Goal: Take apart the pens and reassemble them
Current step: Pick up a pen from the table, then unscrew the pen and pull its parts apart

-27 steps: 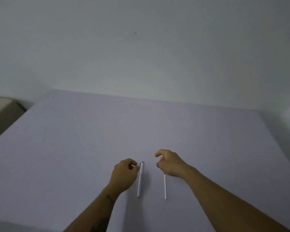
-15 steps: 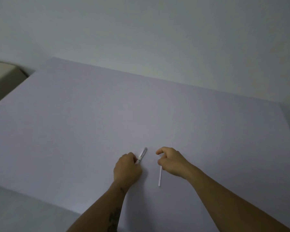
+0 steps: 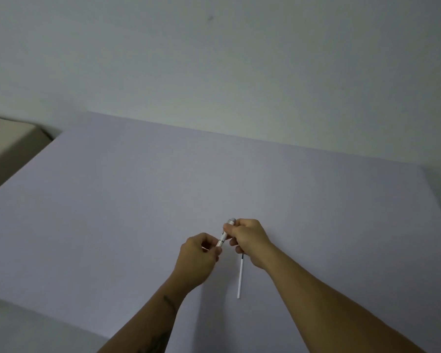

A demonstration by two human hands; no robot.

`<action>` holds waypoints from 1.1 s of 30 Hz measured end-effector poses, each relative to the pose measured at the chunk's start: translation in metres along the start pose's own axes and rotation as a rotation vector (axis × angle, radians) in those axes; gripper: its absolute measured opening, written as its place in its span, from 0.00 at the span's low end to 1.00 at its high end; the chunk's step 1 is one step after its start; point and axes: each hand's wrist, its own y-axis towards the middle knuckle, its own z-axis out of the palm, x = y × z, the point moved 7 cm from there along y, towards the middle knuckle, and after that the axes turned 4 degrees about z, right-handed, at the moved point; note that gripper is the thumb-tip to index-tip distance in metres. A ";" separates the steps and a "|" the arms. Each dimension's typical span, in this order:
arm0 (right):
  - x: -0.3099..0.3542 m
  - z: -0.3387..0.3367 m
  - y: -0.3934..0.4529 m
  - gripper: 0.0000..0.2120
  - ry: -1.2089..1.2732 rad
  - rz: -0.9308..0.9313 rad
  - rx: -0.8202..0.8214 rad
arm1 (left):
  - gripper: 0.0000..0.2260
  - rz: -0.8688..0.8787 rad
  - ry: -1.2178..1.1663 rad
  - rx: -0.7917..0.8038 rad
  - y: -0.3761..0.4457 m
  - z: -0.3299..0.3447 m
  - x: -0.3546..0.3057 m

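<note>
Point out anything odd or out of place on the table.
Nothing stands out. Both hands, left hand and right hand, hold the white pen body above the table; the thin refill lies loose beside them, as disassembly would leave it.

We lose lower pen (image 3: pixel 224 236) barrel inside left hand (image 3: pixel 197 258); right hand (image 3: pixel 250 240) covers its upper middle and refill (image 3: pixel 240 276) top end. Both our forearms cut by bottom edge.

A plain indoor room, its kind unclear: a wide, pale lilac flat worktop (image 3: pixel 138 200) stands against a bare whitish painted wall (image 3: pixel 214 59) beyond the fingers, with a beige boxy furniture piece (image 3: pixel 8 141) far left.
</note>
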 end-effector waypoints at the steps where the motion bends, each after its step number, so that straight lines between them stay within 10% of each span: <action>1: 0.003 0.002 0.001 0.08 0.025 0.003 -0.013 | 0.04 -0.009 -0.008 0.010 0.001 -0.002 -0.001; 6: 0.005 -0.029 0.029 0.12 0.313 0.079 -0.291 | 0.06 -0.089 0.084 0.119 0.003 -0.013 0.020; 23: -0.016 0.010 0.053 0.12 -0.729 -0.048 -0.163 | 0.08 -0.325 -0.126 -0.002 -0.021 -0.028 0.058; 33: -0.011 -0.004 0.031 0.08 -0.580 -0.085 -0.209 | 0.08 -0.259 -0.202 -0.039 -0.018 -0.033 0.042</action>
